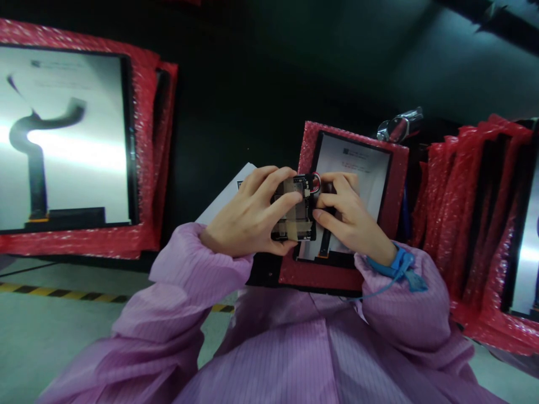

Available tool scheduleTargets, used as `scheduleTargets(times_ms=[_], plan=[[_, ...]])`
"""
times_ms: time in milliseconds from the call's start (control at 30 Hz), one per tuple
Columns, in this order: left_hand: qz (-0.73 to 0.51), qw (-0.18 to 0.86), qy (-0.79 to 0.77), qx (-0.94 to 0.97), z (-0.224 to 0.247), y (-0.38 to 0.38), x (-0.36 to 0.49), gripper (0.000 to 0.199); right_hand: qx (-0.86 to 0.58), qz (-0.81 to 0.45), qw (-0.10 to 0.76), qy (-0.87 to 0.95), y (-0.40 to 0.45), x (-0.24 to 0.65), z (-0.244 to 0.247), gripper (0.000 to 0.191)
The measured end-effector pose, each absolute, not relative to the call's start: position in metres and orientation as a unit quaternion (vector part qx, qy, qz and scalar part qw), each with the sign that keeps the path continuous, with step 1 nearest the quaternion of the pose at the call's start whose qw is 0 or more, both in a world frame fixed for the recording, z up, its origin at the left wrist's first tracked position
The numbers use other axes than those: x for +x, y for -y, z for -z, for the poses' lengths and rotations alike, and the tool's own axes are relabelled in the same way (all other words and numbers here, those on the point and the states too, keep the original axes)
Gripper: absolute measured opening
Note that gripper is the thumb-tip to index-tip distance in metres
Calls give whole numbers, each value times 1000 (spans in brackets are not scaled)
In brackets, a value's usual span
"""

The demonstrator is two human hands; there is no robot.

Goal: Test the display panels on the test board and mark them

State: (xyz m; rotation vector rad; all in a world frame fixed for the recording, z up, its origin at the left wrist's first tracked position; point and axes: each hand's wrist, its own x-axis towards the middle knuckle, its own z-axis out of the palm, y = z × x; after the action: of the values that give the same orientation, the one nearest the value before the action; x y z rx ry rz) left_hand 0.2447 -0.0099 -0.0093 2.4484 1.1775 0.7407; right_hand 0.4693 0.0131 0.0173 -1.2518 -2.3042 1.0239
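Observation:
A small dark circuit board (301,210) with tan tape strips across it is held above a display panel. My left hand (256,210) is closed around it, fingers along the upper edge and over its face, thumb at the lower edge. A short loop of red, white and black wires (315,183) sticks out at its upper right corner. My right hand (347,210) is closed at the board's right edge, its fingertips against that side beside the wires. The display panel (370,179) lies face down on red bubble wrap, partly hidden by my right hand.
A larger panel (84,163) rests on red bubble wrap (147,140) at left. White paper (225,193) lies partly under my left hand. A shiny metallic object (400,126) sits behind the panel. Red bubble-wrapped panels (471,219) stand at right. My right wrist wears a blue strap (396,262).

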Motion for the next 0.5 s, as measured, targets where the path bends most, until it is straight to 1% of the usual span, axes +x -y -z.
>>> scheduleTargets(times_ms=[233, 500], plan=[[-234, 154, -423, 862, 11, 9, 245, 59, -444, -315, 135, 828, -10, 467, -16, 12], [-249, 127, -413, 867, 12, 9, 246, 61, -469, -255, 128, 836, -5, 458, -12, 10]])
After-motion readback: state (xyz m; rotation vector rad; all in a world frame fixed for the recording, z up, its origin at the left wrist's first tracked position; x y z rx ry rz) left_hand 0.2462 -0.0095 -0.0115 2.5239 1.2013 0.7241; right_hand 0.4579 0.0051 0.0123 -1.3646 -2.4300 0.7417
